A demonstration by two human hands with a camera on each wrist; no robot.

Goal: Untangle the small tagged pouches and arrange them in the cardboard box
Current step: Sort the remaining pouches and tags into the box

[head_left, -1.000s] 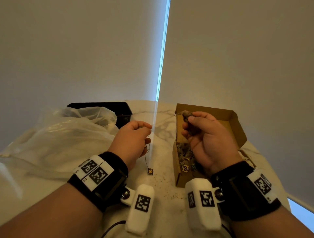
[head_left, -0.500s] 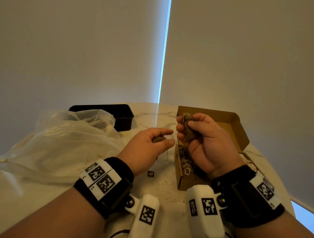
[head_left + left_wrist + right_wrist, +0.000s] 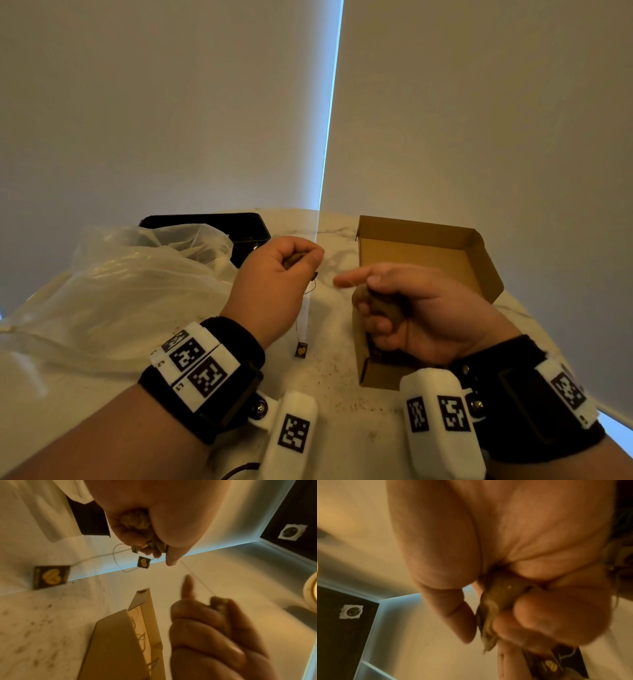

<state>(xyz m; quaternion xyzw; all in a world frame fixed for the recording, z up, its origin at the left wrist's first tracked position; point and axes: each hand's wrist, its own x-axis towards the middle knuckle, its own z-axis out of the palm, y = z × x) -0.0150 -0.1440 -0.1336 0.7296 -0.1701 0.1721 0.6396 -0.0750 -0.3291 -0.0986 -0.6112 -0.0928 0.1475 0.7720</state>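
Observation:
My left hand (image 3: 298,263) grips a small brown pouch (image 3: 293,261) above the table, left of the cardboard box (image 3: 414,246). A thin string hangs from it to a dark tag with a gold heart (image 3: 300,350) near the tabletop. The left wrist view shows that pouch (image 3: 135,519) in the fist, two heart tags (image 3: 143,562) (image 3: 51,576), and a taut string (image 3: 197,580) running to my right hand (image 3: 205,628). My right hand (image 3: 373,308) holds another brown pouch (image 3: 376,303) over the box's near end, index finger stretched left. Close up, that pouch (image 3: 496,599) sits between thumb and curled fingers.
A crumpled clear plastic bag (image 3: 120,291) covers the table's left side, with a black tray (image 3: 212,222) behind it. Dark crumbs speckle the marble tabletop (image 3: 325,394) between my wrists. Loose strings lie in the box (image 3: 120,635). Pale blinds stand right behind the table.
The hands, close together half a second ago, have drawn apart. My left hand pulled back left with its pouch; my right hand dropped lower over the box and stretched out its index finger.

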